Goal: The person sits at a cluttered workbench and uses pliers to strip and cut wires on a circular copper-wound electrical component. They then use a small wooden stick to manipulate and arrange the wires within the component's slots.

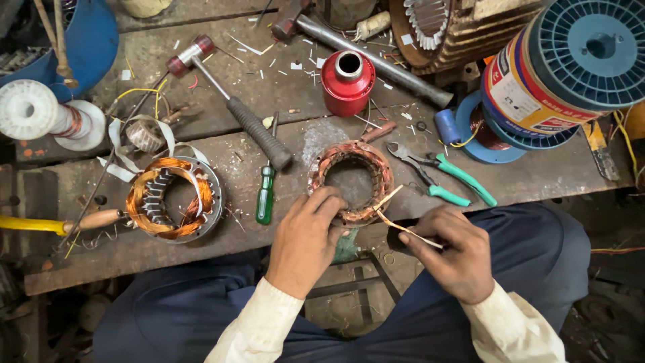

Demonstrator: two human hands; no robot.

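Where hands work, scarred workbench (537, 176), clutter

A curved orange, red and white label (521, 101) wraps the big blue wire spool (591, 50) at the bench's far right.

Worn wooden tabletop (201, 128), scuffed and littered with scraps. On it sit 2 stators: a bare rusty stator (351, 183) at the front edge, a copper-wound stator (173, 199) to its left. Between them lie a green screwdriver (266, 195) and a hammer (228, 101). Green-handled pliers (440, 176) lie right, a red can (347, 82) stands behind.
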